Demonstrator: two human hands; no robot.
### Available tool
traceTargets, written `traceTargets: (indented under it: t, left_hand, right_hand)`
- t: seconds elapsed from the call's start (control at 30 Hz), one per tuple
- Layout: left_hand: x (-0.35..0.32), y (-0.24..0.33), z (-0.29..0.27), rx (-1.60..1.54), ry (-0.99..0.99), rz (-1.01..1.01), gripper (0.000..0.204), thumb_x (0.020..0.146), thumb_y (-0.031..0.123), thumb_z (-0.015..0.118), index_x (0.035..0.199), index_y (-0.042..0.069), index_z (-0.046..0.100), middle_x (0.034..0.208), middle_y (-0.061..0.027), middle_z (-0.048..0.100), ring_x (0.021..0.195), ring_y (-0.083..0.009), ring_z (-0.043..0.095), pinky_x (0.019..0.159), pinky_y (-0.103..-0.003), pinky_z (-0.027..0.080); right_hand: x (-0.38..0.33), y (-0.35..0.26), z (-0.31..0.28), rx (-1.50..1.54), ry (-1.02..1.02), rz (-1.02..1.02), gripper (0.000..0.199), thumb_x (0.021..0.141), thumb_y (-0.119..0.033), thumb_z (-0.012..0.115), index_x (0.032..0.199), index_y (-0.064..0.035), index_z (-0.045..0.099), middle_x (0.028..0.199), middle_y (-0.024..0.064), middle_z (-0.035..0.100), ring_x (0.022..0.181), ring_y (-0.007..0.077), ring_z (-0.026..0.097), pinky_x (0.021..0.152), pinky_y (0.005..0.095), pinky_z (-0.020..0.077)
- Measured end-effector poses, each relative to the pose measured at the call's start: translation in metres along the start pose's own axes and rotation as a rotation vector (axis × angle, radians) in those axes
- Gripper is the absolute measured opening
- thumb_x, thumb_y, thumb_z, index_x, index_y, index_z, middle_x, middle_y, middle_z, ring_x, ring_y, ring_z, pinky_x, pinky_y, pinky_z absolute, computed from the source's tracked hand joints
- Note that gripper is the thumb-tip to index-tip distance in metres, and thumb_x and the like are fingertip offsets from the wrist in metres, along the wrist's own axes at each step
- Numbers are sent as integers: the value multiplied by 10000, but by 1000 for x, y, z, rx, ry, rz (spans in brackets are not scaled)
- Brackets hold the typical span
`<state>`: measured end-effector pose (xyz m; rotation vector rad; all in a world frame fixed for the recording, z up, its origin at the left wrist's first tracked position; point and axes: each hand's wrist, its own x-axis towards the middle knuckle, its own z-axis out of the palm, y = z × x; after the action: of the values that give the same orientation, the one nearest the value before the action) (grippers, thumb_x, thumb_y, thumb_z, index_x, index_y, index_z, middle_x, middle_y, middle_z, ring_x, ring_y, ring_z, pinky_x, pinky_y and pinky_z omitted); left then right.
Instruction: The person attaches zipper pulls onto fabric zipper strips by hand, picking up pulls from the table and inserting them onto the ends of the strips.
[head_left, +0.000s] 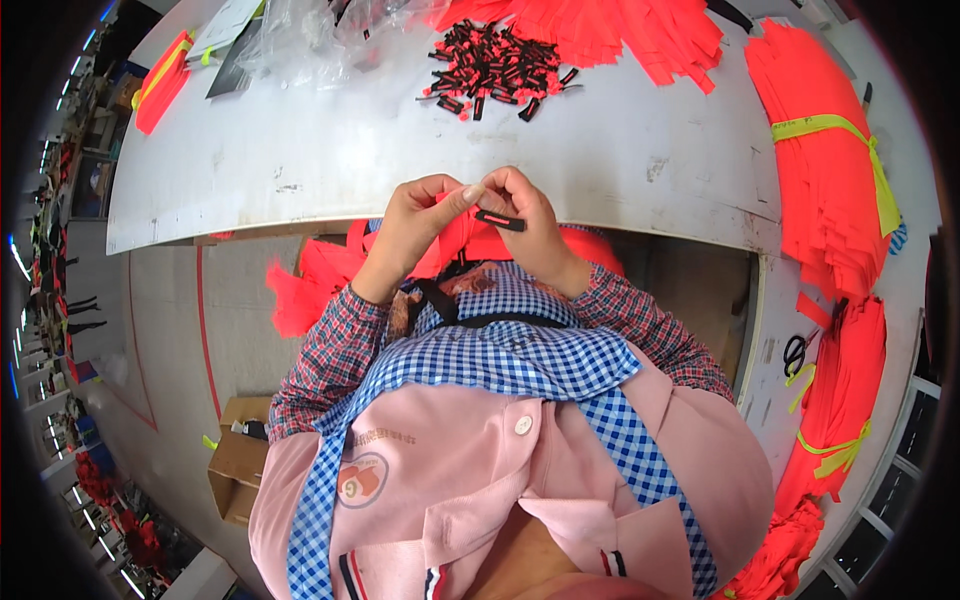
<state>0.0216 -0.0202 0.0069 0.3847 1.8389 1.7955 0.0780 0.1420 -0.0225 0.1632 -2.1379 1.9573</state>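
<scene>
Just off the table's near edge, my two hands meet at the fingertips. My right hand (535, 232) is closed, with a small black tab (500, 220) bearing a red stripe held against its fingers. Thumb and forefinger of my left hand (418, 222) are pinched together against the right fingertips; whatever lies between them is too small to make out. Bright red-orange fabric (452, 243) shows below and between the hands, over my lap. Farther out on the table sits a heap of similar black tabs (490, 65) with red bits.
A white table (400, 160) spans the front. Stacks of red-orange fabric (640, 35) lie at its back, and bundles tied with yellow strips (825, 170) line the right side. Clear plastic bags (300, 40) rest at the back left. Scissors (794, 355) lie right; a cardboard box (238, 455) stands left.
</scene>
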Motion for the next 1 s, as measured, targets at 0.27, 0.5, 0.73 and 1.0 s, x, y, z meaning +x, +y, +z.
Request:
traceTargets:
  t: [0.27,0.5,0.73,1.0]
  left_hand:
    - [-2,10,2,-4,-85,95,160,881,172,676,824,25,649,772,50,609,732,-20,509,666,-182,421]
    - [-33,0,20,38,-319,-27,141,880,105,663,984,10,673,808,38,650,726,-19,552,639,-201,472]
    - [-19,23,-38,326,-272,-128,178,877,133,667,1010,17,686,820,19,660,732,-30,537,667,-218,471]
    - [-12,56,-42,731,-292,-152,208,830,159,705,929,-19,664,795,-69,674,722,-61,557,657,-262,465]
  right_hand:
    - [-4,-13,11,162,102,37,227,966,-237,542,929,-16,509,783,23,521,727,81,478,647,240,426]
    - [51,-23,-39,390,546,-58,224,994,-254,484,927,-46,535,823,-43,475,761,36,416,696,203,392]
    - [61,-4,-123,390,742,-179,228,1002,-245,461,942,-43,548,882,4,580,793,80,540,747,243,460]
    - [-32,22,-127,332,873,93,246,1004,-229,447,961,0,528,913,31,561,807,102,529,735,243,459]
